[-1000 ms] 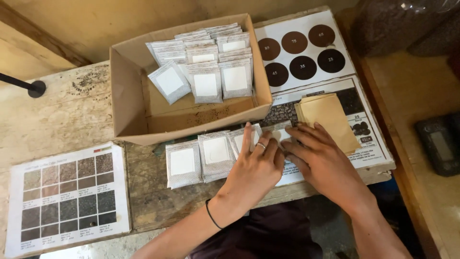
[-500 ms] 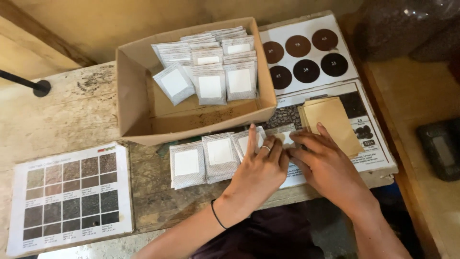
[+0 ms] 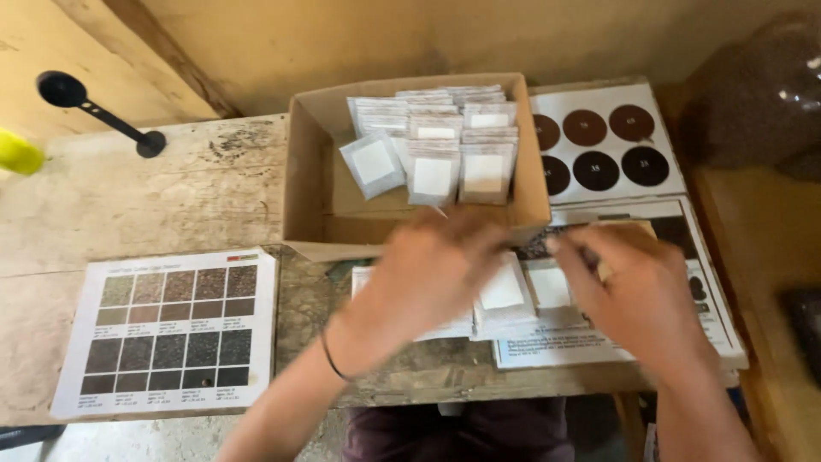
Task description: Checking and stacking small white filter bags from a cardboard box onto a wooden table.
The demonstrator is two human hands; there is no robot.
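A person's two bare hands work over a row of small white sachets lying on a worn wooden table, just in front of an open cardboard box. The left hand, blurred, rests palm down across the left sachets, covering most of them; whether its fingers pinch one cannot be told. The right hand lies beside it with fingers stretched leftward, close together, tips at the rightmost sachet; a tan envelope shows just behind it. More sachets stand packed upright in the box's far right corner. A sheet of dark circles lies right of the box, a grid chart at the table's near left, a black scoop at far left.
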